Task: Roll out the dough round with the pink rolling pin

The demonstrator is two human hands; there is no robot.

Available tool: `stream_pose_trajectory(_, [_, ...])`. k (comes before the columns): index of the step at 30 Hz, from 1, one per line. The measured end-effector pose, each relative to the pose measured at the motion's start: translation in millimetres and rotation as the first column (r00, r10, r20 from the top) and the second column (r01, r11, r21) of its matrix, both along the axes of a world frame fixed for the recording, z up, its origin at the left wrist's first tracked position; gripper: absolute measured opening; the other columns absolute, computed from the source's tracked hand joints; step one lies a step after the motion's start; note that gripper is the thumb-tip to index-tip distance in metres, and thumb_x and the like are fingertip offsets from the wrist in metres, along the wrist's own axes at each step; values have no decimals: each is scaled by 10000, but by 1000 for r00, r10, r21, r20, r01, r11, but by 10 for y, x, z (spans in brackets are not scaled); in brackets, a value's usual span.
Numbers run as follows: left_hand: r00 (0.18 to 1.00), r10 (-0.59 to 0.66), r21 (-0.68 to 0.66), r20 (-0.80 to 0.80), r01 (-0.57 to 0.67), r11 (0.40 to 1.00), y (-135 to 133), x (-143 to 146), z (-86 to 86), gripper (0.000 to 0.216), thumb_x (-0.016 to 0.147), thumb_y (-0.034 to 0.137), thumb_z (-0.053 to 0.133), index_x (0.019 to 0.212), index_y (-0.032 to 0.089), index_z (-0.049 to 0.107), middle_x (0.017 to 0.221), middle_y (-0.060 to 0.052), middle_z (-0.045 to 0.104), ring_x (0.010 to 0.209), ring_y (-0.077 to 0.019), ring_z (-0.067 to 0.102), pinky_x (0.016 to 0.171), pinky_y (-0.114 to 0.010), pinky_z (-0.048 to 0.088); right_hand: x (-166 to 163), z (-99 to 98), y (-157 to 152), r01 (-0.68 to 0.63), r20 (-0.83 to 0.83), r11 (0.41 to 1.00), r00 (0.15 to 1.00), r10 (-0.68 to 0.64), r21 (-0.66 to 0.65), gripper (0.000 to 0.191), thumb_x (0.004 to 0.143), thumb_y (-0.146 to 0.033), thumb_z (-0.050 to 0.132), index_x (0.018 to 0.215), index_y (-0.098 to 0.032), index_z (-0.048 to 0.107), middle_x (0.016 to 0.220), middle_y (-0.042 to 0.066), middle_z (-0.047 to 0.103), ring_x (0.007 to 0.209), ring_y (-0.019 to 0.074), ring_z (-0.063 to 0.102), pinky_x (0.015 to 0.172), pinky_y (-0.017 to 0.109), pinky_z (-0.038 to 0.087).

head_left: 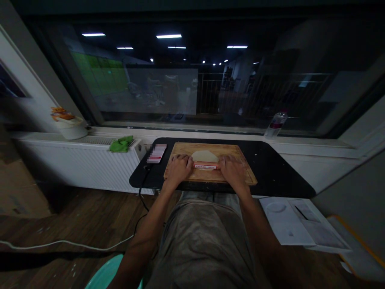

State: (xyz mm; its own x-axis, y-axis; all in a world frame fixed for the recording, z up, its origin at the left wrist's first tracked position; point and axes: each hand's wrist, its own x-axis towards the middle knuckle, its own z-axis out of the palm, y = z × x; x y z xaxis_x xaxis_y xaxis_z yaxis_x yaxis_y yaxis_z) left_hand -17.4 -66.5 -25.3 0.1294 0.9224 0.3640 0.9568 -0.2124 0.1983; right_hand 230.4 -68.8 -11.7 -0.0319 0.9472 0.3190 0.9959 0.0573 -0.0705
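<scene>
A flattened pale piece of dough [205,155] lies on a wooden cutting board [233,151]. Across the near part of the dough rests a rolling pin [206,165] with a printed red-and-white label. My left hand [180,165] is closed over the pin's left end, and my right hand [232,168] over its right end. Both ends of the pin are hidden under my fingers. A thin strip of dough shows on the near side of the pin.
The board is on a black table [270,168] against the window. A phone [157,153] with a cable lies left of it. A green cloth [120,143] and a white pot [71,127] sit on the radiator. A plastic bottle [276,125] stands on the sill; a teal basin [105,273] is below.
</scene>
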Motion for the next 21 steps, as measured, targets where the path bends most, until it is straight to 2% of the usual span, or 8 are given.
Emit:
stream_pose_trajectory(4, [1000, -20, -20, 11, 20, 1000, -10, 7, 32, 457, 1202, 369, 371, 1219, 230, 806, 1365, -98, 824, 1308, -294, 713, 1177, -439, 483, 25, -139, -244, -13, -19, 997, 1000, 15, 78, 549, 1208, -331, 272, 1318, -163, 782, 1456, 196, 753, 1372, 321, 662, 1192, 428, 431])
stream_pose_trajectory(7, [1000, -12, -27, 2, 13, 1000, -12, 11, 27, 470, 1209, 376, 353, 1276, 233, 796, 1390, -103, 808, 1320, -299, 703, 1182, -444, 477, 10, -147, -290, -7, -18, 997, 1000, 8, 81, 540, 1207, -327, 270, 1305, -173, 778, 1389, 184, 781, 1324, 312, 679, 1156, 408, 443])
stream_pose_trajectory(11, [1000, 1, -15, -1, -1, 1000, 5, 9, -27, 479, 1211, 419, 351, 1380, 245, 765, 1495, -115, 752, 1385, -326, 660, 1206, -474, 463, -6, -40, -141, 23, 12, 998, 1000, -23, 50, 546, 1204, -313, 282, 1262, -164, 805, 1378, 191, 791, 1332, 317, 691, 1147, 412, 458])
stream_pose_trajectory(14, [1000, 11, 11, 21, -11, 1000, 28, 11, -77, 515, 1210, 447, 339, 1555, 252, 669, 1661, -128, 644, 1456, -340, 620, 1233, -505, 452, 5, 61, 36, 21, 41, 1000, 999, -20, -18, 535, 1199, -298, 305, 1254, -154, 817, 1362, 181, 806, 1301, 308, 719, 1115, 404, 483])
stream_pose_trajectory(16, [999, 17, 23, 35, -18, 1000, 44, 16, -106, 541, 1210, 452, 325, 1617, 246, 616, 1700, -136, 611, 1484, -341, 603, 1252, -519, 444, 17, 103, 121, 21, 46, 998, 999, -18, -66, 524, 1194, -282, 319, 1224, -166, 829, 1347, 167, 817, 1273, 292, 736, 1100, 390, 492])
stream_pose_trajectory(21, [998, 17, 33, 63, -19, 999, 68, 24, -149, 539, 1206, 447, 317, 1633, 279, 601, 1724, -114, 601, 1566, -332, 549, 1296, -543, 422, 16, 67, 34, 21, 22, 999, 1000, -20, -43, 531, 1207, -301, 298, 1310, -179, 804, 1425, 166, 791, 1359, 299, 706, 1185, 433, 451])
